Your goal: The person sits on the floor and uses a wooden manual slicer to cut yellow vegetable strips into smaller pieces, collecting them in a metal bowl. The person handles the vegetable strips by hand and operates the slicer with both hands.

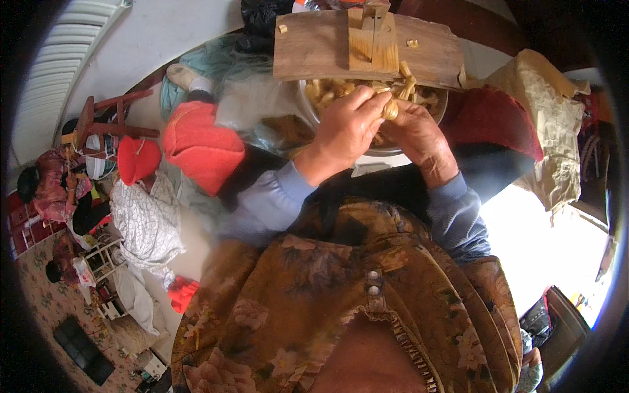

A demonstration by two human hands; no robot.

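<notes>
Both of my hands meet over a round metal basin (443,113) that holds many pale yellow-brown folded pieces. My left hand (344,123) and my right hand (417,130) pinch one small yellowish folded strip (390,109) between their fingertips. Another strip (407,81) sticks up just beyond my right hand. Behind the basin's far rim lies a wooden board (314,46) with a lighter wooden block (388,44) on it, which carries an upright part with a thin metal piece. Small yellowish bits (412,43) lie on the board. My fingers partly hide the held strip.
Clear plastic bags (255,103) lie left of the basin. A red cloth (201,147) covers one knee, a dark red cloth (491,118) the other. A crumpled brown paper sack (555,132) stands right. Far left are a red wooden stool (118,115), a red bucket (137,159) and other people (56,182).
</notes>
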